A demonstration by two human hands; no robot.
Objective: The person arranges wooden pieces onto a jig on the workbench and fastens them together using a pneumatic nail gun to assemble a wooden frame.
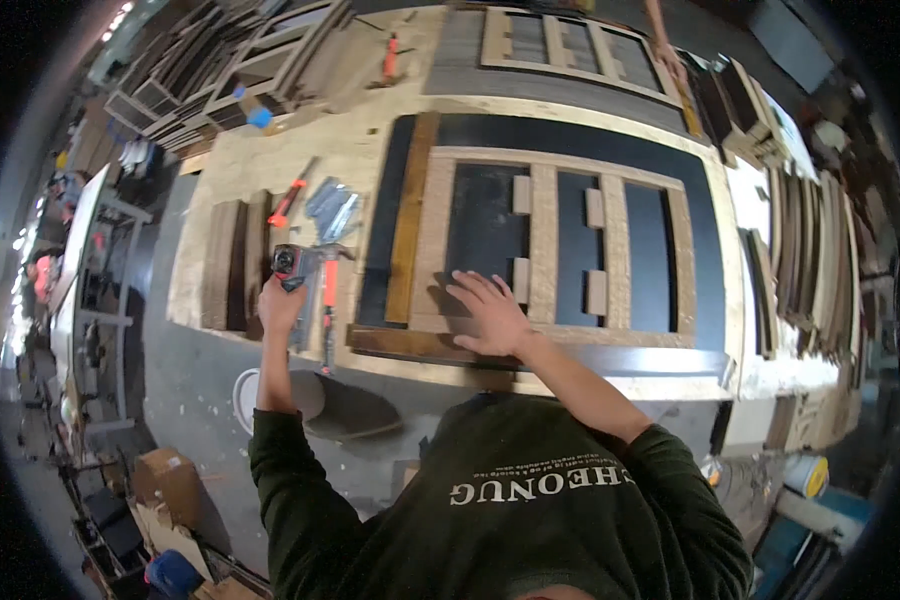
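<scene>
My left hand [281, 302] is closed round the grip of a red-and-black handheld power tool [288, 262], which has a round black end and is held at the table's near edge. Its exact kind I cannot make out. Just right of it lies a hammer [329, 300] with a red-and-black handle. My right hand [495, 317] rests with fingers spread on the near left part of a light wooden frame [538, 240]. Several small wood blocks [521, 195] sit against the frame's inner bars. Brown wood strips [407, 240] border the frame's left and near sides.
Left on the plywood table [230, 175] are dark wood strips [232, 265], a red-handled tool [292, 195] and a clear plastic bag [332, 208]. Another hammer [390, 58] and a second frame [570, 50], with a person's hand [667, 62] near it, are farther back. Wood strips [810, 250] stack right.
</scene>
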